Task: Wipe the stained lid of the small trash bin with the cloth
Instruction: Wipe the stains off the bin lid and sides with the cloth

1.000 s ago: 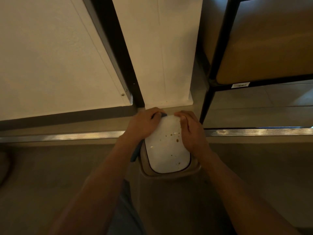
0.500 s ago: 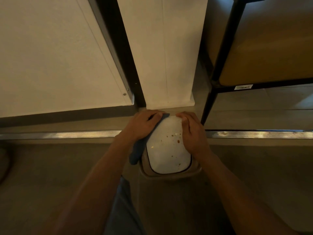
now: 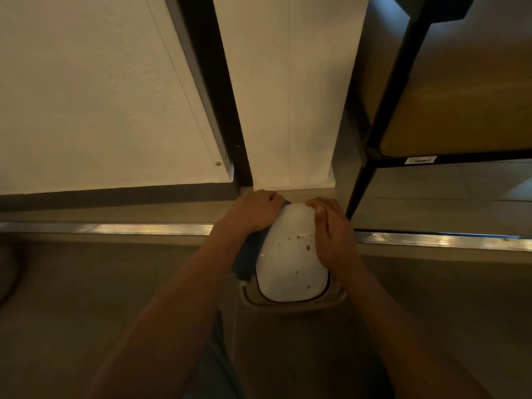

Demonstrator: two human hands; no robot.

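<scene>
A small beige trash bin (image 3: 293, 305) stands on the floor in front of me, topped by a white lid (image 3: 288, 269) speckled with brown stains. My left hand (image 3: 253, 211) grips a blue cloth (image 3: 247, 256) against the lid's far left edge; most of the cloth hangs down the bin's left side. My right hand (image 3: 334, 234) curls over the lid's right side and far edge, holding it steady. The stains sit uncovered in the lid's middle and right.
A white wall column (image 3: 290, 96) rises just behind the bin. A black-framed shelf (image 3: 374, 156) with a tan panel stands to the right. A metal floor strip (image 3: 115, 228) runs left to right behind the bin.
More of the blue cloth now shows, hanging lower down the bin's left side. Both hands stay at the lid's far end, barely shifted.
</scene>
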